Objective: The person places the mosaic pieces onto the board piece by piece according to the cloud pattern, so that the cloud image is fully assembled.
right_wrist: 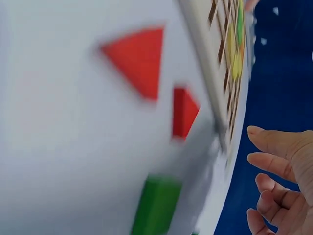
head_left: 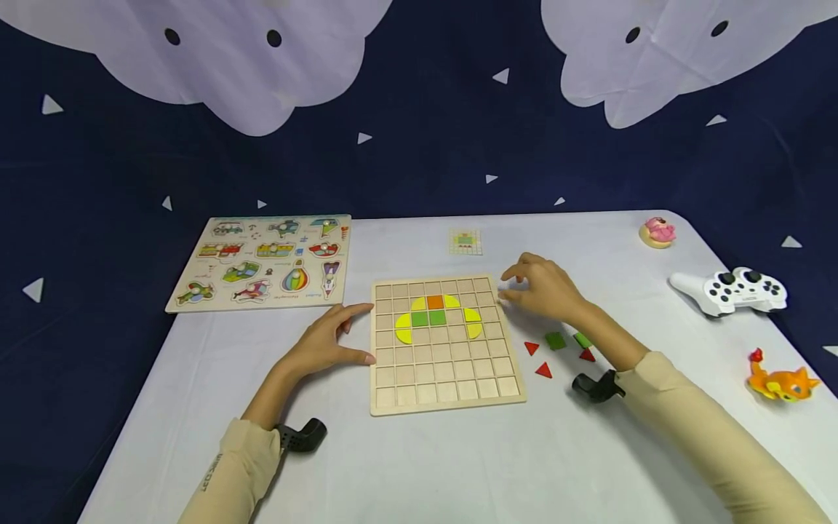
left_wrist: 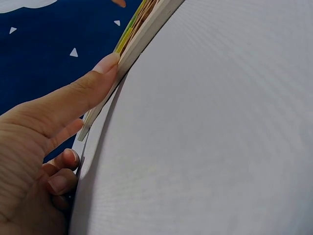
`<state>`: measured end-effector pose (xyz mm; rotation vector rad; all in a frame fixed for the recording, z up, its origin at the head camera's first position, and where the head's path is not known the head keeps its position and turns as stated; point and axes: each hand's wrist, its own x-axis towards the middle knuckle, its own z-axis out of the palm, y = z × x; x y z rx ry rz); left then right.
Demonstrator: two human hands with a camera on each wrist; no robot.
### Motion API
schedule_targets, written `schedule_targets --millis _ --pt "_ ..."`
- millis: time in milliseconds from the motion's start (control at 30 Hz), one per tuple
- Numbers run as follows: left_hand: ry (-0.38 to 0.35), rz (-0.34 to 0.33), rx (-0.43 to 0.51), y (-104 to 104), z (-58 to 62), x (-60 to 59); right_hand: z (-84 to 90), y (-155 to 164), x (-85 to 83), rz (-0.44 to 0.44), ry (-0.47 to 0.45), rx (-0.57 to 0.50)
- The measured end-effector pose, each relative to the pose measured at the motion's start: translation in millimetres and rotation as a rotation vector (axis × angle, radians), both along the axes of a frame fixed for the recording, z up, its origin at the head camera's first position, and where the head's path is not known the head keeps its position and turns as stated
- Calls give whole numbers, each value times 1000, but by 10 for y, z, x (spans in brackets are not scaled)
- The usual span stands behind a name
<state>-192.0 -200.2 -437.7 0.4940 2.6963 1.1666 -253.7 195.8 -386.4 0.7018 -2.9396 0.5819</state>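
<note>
A wooden grid board [head_left: 425, 375] lies flat in the middle of the table. Yellow rounded pieces [head_left: 404, 329], an orange square [head_left: 435, 302] and two green squares [head_left: 428, 318] sit in its upper cells. The thumb and a finger of my left hand [head_left: 327, 340] touch the board's left edge without gripping it. In the left wrist view, that thumb [left_wrist: 83, 95] presses along the wooden rim. My right hand [head_left: 543, 287] hovers by the upper right edge, fingers loosely bent, holding nothing. Near it lie several red triangles [head_left: 544, 370] and green pieces [head_left: 555, 340].
A small pattern card [head_left: 465, 241] lies behind the board. To the left is a vehicle puzzle board [head_left: 275, 263]. Along the right side are a pink toy [head_left: 657, 232], a white game controller [head_left: 733, 291] and an orange toy [head_left: 782, 383].
</note>
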Motion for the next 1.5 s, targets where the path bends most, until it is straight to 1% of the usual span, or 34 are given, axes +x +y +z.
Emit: schedule_targets --millis 133,300,533,667,967,1100,1267,1500 --pt "3 -2 -3 -6 -1 0 -36 244 -39 -70 -19 20" --pt "2 0 -4 -8 0 2 -61 470 -59 -130 -32 35" --pt "-4 -1 2 -2 3 -3 -88 651 -78 -211 -51 56" --pt "-10 2 1 4 12 -2 -101 696 -83 -226 -72 55" --pt "-2 -6 2 2 20 0 -106 712 -88 -212 -105 47" --pt "-1 -7 2 -4 13 -2 -117 696 -87 -190 -86 33" --pt "-1 -8 3 -10 7 -4 -108 576 -58 -131 -36 -16" --pt "-5 -5 2 -9 -1 -8 -83 273 9 -27 0 -61"
